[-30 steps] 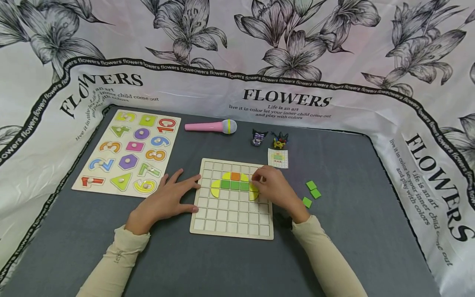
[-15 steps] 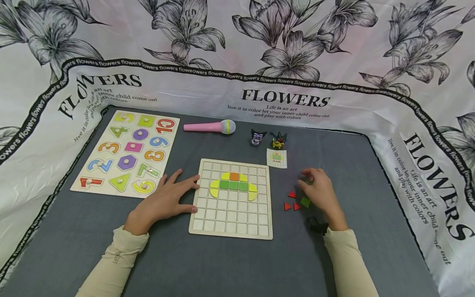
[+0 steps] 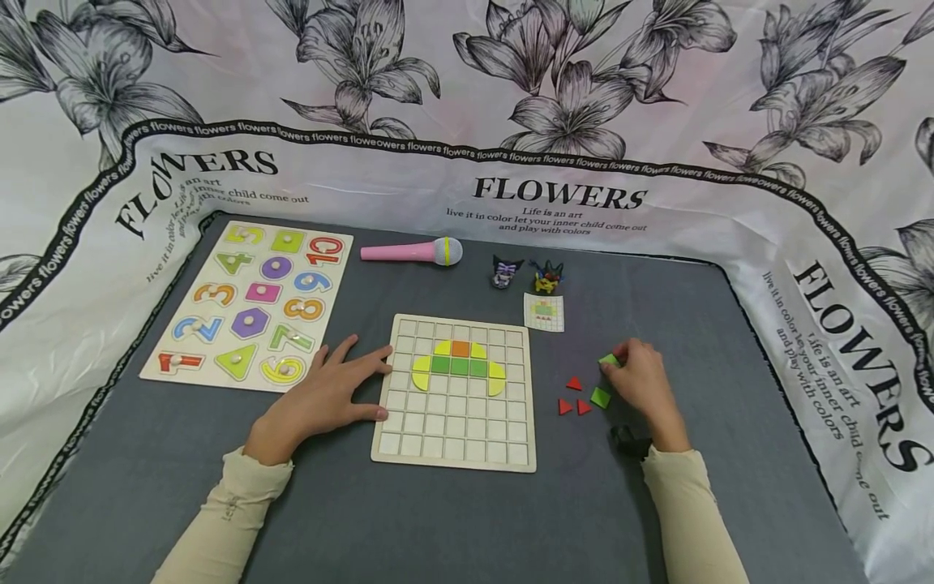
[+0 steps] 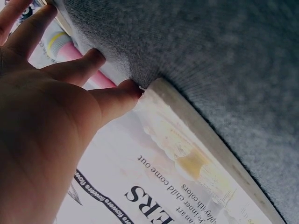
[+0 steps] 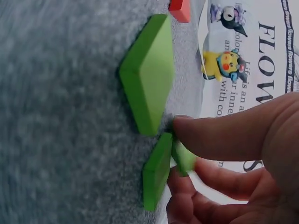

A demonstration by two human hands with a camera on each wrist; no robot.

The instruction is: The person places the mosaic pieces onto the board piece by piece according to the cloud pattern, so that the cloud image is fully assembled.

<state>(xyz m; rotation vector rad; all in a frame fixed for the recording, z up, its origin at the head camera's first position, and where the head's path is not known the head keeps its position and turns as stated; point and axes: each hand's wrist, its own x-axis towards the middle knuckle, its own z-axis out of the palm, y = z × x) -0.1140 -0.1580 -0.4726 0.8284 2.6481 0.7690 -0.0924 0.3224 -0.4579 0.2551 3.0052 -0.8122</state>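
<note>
My right hand point(image 3: 644, 380) pinches a green square tile point(image 3: 608, 359) between thumb and fingertips, right of the grid board. In the right wrist view this green tile point(image 5: 184, 157) is between the thumb and curled fingers. Two more green tiles lie close by, a near one point(image 5: 148, 77) and one beside the fingertips point(image 5: 158, 173). My left hand point(image 3: 314, 405) lies with spread fingers, thumb and fingertips at the left edge of the wooden grid board point(image 3: 452, 442). On that board green squares point(image 3: 460, 366), an orange square point(image 3: 461, 349) and yellow rounded pieces point(image 3: 421, 374) form a pattern.
Red triangles point(image 3: 575, 383) lie between board and right hand. A small pattern card point(image 3: 543, 313) and two figurines point(image 3: 547, 277) stand behind the board. A pink toy microphone point(image 3: 409, 252) and a number puzzle board point(image 3: 251, 304) lie at the back left.
My right hand has left the board's right side and moved right to the green tiles, where it now pinches one. The red triangles have come into sight. My left hand stays put.
</note>
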